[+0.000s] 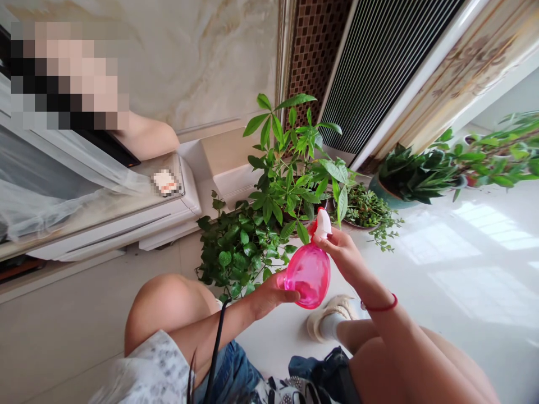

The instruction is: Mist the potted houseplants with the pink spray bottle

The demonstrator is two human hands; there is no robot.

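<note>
A pink see-through spray bottle (309, 275) with a red and white spray head (323, 224) is held between both hands, tilted a little. My left hand (272, 293) is closed around the lower left side of the bottle, its thumb across the front. At the spray head, my right hand (340, 247) grips the neck and trigger area. Just beyond the bottle stands a leafy potted plant (290, 179) with long pointed leaves. A darker trailing plant (240, 247) spreads on the floor to its left.
A small-leaved potted plant (366, 207) and a plant in a teal pot (385, 193) stand to the right. On the left is a low white cabinet (168, 210) with a sheer cloth over part of it. A tall ribbed panel (391, 67) rises behind the plants.
</note>
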